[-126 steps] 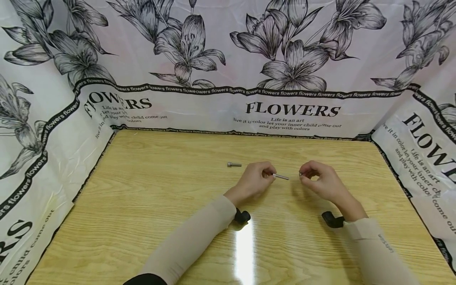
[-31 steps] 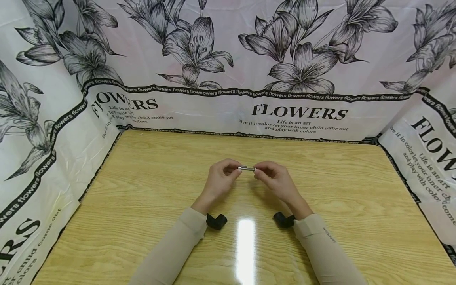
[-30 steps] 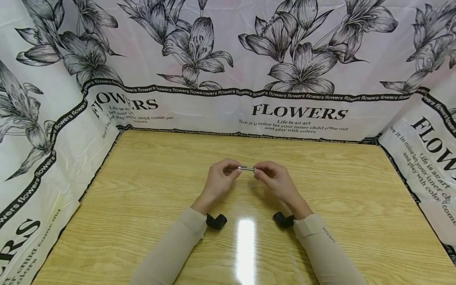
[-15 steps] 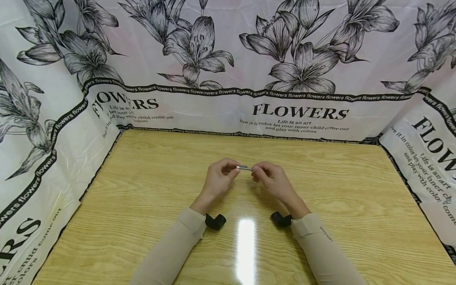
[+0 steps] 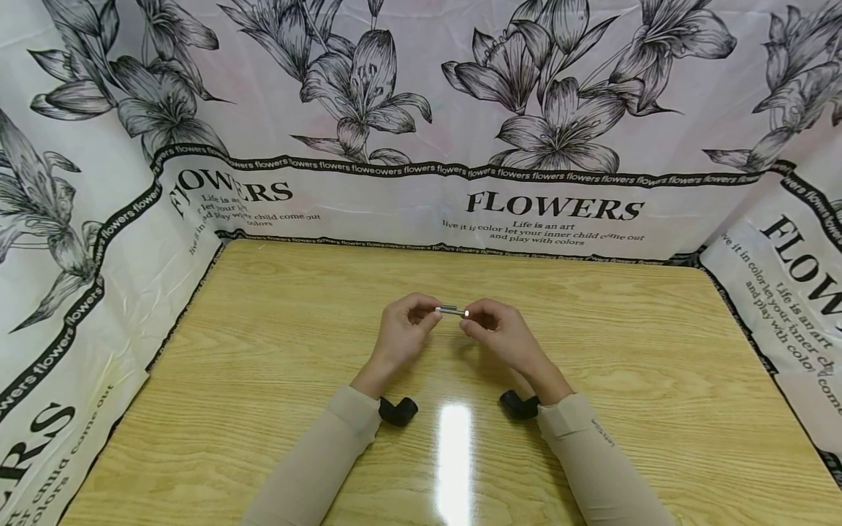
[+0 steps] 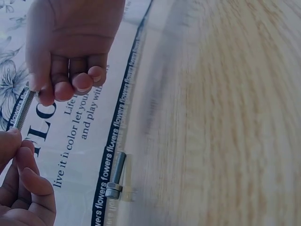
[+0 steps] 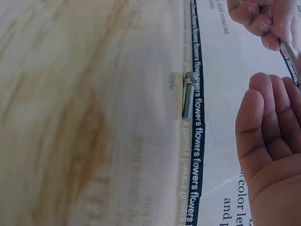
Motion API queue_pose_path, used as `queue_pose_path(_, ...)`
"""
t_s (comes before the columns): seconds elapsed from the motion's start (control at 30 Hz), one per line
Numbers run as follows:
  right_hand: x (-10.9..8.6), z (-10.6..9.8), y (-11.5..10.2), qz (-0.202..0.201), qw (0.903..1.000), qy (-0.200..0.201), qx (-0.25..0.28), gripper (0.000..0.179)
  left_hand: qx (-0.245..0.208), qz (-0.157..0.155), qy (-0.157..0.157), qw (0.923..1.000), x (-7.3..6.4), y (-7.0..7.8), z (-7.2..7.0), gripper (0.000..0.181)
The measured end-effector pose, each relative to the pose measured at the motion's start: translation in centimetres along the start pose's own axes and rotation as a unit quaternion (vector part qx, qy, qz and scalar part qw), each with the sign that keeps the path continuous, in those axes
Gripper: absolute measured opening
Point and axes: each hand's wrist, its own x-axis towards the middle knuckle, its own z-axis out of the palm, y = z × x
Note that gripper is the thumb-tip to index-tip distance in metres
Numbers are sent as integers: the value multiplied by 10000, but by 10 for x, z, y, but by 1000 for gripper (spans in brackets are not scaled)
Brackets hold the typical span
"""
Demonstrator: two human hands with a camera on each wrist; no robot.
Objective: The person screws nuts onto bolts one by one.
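My left hand (image 5: 406, 327) pinches one end of a silver bolt (image 5: 453, 312) by its head, holding it level above the table. At the bolt's other end my right hand (image 5: 509, 334) has thumb and fingertips at a small nut (image 5: 467, 313). In the left wrist view the threaded shank (image 6: 24, 109) runs between the two hands, with the nut (image 6: 31, 89) at its tip. The right wrist view shows the bolt's head (image 7: 285, 46) in the left fingers. A second bolt (image 6: 117, 175) lies on the table just behind, with a nut close to its head.
The wood-grain table (image 5: 263, 365) is glossy and reflects a light strip near its front. Flower-printed cloth (image 5: 368, 204) walls the back and both sides. Black wrist cameras (image 5: 397, 410) sit under each wrist.
Since the oldest frame both hands have moved left and come together, bringing the nut to the bolt's tip. Over the last second the right fingers curl and shift around the nut; the left stays nearly still.
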Motion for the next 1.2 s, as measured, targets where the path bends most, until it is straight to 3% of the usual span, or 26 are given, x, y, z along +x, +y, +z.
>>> queue_pose_path(0.37, -1, 1, -1, -88, 10000, -1, -38, 15, -122, 73, -65, 9999, -1, 3, -3, 10)
queue_pose_path(0.6, 2, 6, 7, -533, 9982, 272, 35, 24, -89, 147, -67, 9998, -1, 1, -4, 11)
queue_pose_path(0.83, 9, 10, 29, -728, 9966, 384, -17, 18, -118, 261, -167, 9994, -7, 35, -9, 12)
queue_pose_path(0.97, 10, 11, 37, -709, 9965, 423, -166, 10, -76, 259, -168, 9995, -8, 38, -10, 12)
queue_pose_path(1.2, 10, 10, 37, -533, 9979, 242, -267, 21, -94, 219, -145, 9996, -8, 37, -11, 11)
